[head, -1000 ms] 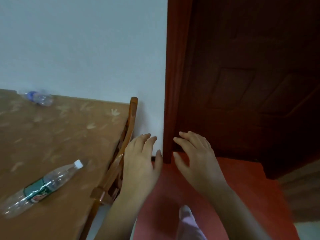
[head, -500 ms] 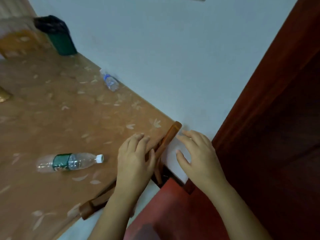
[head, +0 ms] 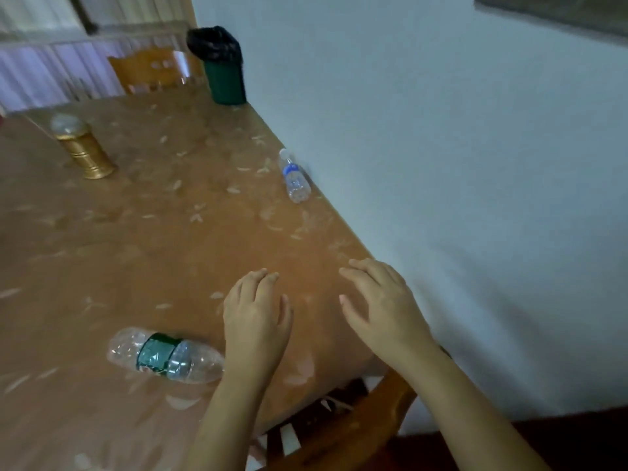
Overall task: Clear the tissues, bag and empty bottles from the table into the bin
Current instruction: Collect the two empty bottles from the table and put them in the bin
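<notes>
A clear empty bottle with a green label [head: 164, 355] lies on its side on the brown table [head: 142, 239], just left of my left hand [head: 255, 317]. A smaller bottle with a blue label [head: 294, 176] lies near the wall edge, farther away. The green bin with a black liner [head: 221, 68] stands at the table's far corner by the wall. My left hand and my right hand [head: 380, 304] hover over the near table edge, fingers spread, holding nothing. No tissues or bag are in view.
A gold cylindrical container [head: 81, 147] stands at the far left of the table. A wooden chair [head: 343, 426] is tucked under the near edge below my arms, and another chair [head: 153, 69] stands at the far end. The white wall [head: 441, 164] borders the table's right side.
The view has swung left from the door to the table, bringing the bin and gold container into sight. Both hands have moved from the chair back to above the tabletop.
</notes>
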